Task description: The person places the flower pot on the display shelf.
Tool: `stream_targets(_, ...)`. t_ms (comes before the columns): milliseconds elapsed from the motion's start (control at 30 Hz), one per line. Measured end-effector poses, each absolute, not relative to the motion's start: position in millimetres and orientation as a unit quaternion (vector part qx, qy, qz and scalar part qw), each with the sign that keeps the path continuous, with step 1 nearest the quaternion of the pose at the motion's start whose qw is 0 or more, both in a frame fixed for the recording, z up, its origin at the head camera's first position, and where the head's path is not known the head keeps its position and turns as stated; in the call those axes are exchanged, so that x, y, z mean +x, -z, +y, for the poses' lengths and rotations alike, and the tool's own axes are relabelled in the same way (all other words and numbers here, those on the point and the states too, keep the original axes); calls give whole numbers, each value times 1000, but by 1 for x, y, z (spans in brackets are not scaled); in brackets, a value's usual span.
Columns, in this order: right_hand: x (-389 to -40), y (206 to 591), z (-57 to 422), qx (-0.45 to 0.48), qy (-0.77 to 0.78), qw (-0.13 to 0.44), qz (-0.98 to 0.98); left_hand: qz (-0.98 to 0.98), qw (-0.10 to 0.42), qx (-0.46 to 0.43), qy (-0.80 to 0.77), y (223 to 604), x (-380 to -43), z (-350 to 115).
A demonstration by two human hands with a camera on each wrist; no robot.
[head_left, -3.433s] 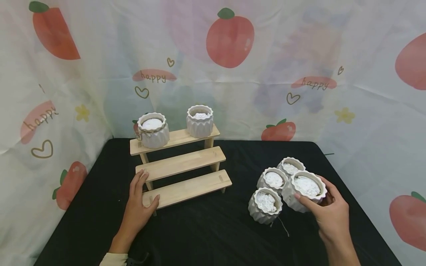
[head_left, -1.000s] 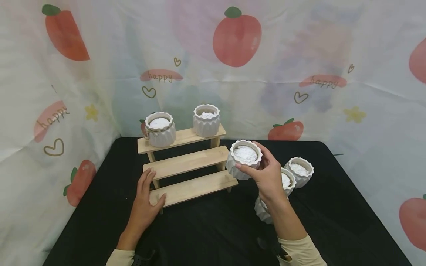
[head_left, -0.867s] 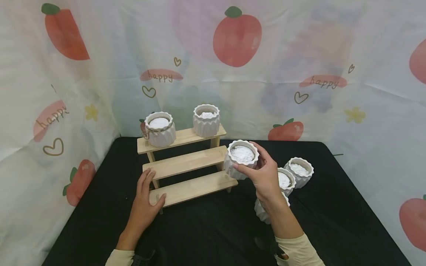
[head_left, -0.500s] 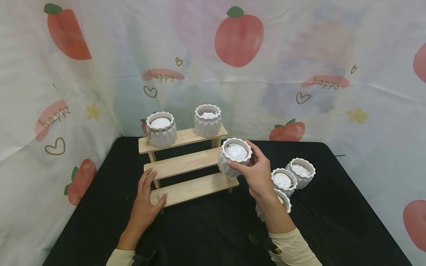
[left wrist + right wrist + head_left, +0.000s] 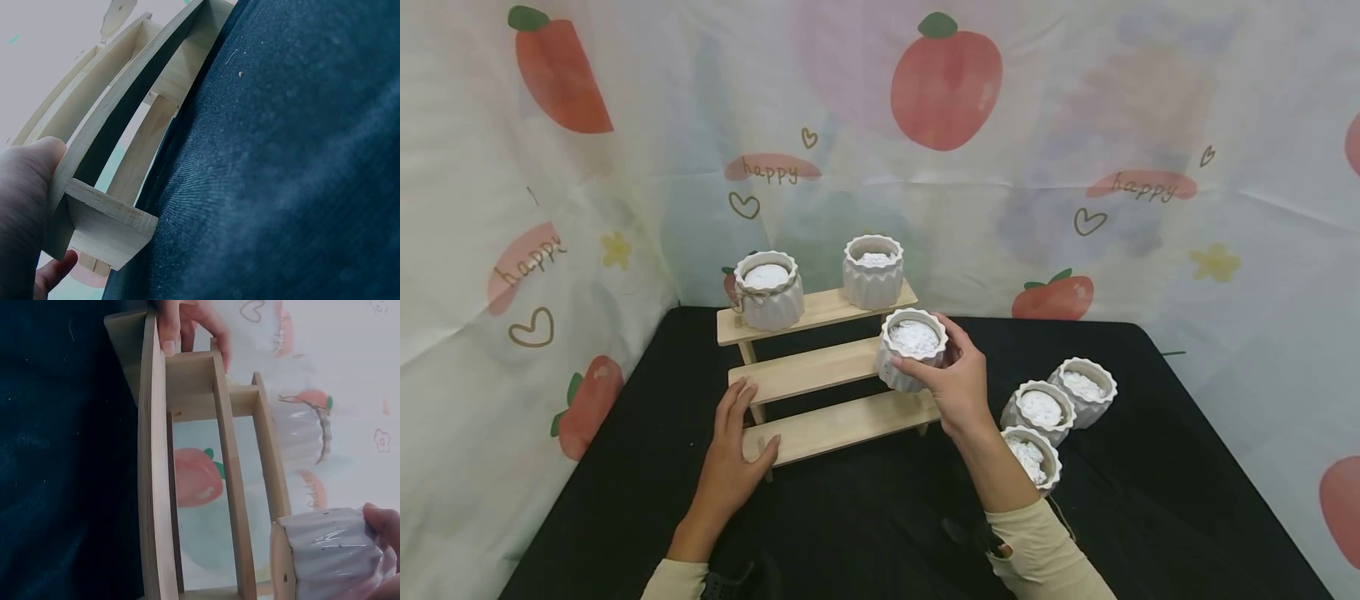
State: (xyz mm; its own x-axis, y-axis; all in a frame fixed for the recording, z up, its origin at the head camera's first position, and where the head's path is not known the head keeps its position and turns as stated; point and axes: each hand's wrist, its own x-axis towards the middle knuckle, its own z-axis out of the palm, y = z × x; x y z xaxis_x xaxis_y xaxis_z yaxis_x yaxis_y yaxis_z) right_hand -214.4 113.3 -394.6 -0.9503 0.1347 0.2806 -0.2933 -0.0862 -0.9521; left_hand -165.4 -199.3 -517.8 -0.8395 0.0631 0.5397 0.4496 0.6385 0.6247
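My right hand (image 5: 962,379) grips a white fluted ceramic pot (image 5: 887,367) with white filling, thumb on the near side. In the right wrist view the pot (image 5: 331,556) is off the boards, its bottom showing. In the head view it appears over the right end of the middle board of a three-tier wooden stand (image 5: 842,429). My left hand (image 5: 730,462) holds the stand's left end, thumb at the lowest board and fingers at the middle one. Two similar pots stand on the top board: one with twine (image 5: 771,304) at left, another (image 5: 872,279) at right.
Three more white pots, a far one (image 5: 1086,392), a middle one (image 5: 1037,408) and a near one (image 5: 1033,458), cluster on the black cloth (image 5: 1150,500) to the right. My right forearm partly covers the nearest. A printed curtain (image 5: 985,208) hangs behind the table.
My right hand lifted the pot out of the cluster at right and carried it left to the stand's middle tier. My left hand stays on the stand. The head view shifts slightly.
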Motion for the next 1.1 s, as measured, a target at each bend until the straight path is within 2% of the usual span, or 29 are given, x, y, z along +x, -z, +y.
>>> stream_targets(1100, -236, 402, 55, 38, -695, 131, -706, -867, 248, -154, 403, 522, -167, -202)
